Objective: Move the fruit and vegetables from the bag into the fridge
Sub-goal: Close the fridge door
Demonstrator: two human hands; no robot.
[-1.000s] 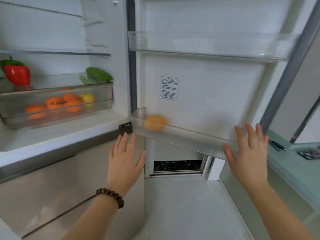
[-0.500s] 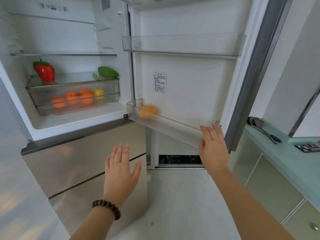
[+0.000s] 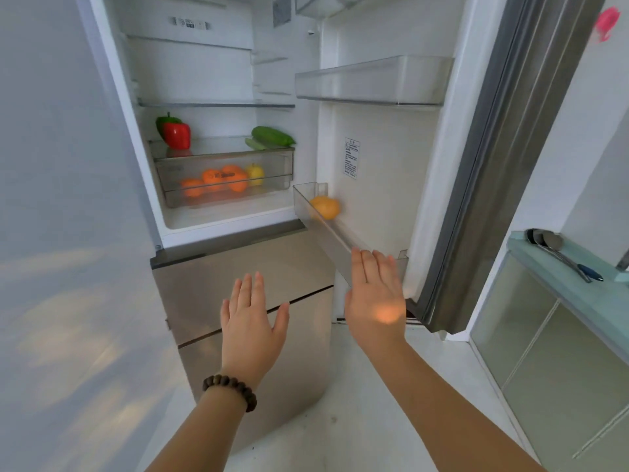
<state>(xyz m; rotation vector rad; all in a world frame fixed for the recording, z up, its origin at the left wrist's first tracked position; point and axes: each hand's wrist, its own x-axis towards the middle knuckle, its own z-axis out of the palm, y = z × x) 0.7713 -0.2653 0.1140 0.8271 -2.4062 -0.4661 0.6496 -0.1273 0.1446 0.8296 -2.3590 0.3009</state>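
Nearest the camera, the left hand (image 3: 250,323) hung flat and empty, fingers straight, in front of the lower fridge drawers (image 3: 245,291). The right hand (image 3: 376,298), also flat and holding nothing, reached toward the outer end of the lower door bin (image 3: 335,238); whether its fingertips touched the bin could not be told. An orange fruit (image 3: 325,207) sat at that bin's inner end. Deeper in, the crisper drawer (image 3: 224,180) held several oranges (image 3: 212,182) and a yellow fruit (image 3: 255,174), with a red pepper (image 3: 176,135) and a green vegetable (image 3: 272,136) on the shelf above. The bag was out of view. The produce looked stowed, so closing the door (image 3: 384,148) seemed the step: push gently from its outer edge, lest the loose fruit roll, and keep fingers clear of the seal.
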